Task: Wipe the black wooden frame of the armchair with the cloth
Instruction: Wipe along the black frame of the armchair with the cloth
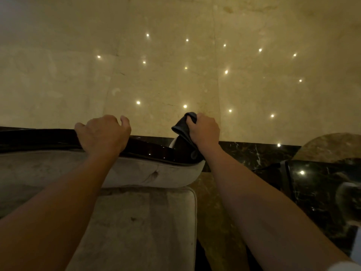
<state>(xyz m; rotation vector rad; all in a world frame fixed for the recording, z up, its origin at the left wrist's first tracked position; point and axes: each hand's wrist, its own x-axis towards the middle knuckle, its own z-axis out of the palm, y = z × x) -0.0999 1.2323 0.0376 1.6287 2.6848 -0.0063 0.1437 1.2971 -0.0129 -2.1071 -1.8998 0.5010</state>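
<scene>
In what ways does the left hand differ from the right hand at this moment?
The left hand holds the black frame bare, fingers curled over its top edge; the right hand grips the dark cloth. The left hand sits farther left along the frame, the right hand at its right end. Both are palm down.

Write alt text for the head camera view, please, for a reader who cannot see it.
Seen from above, a person's right hand grips a dark cloth at the right end of an armchair's glossy black wooden frame, while the left hand holds the frame's top edge. Below is the pale seat cushion; beyond, a polished beige floor reflects small lights.
</scene>
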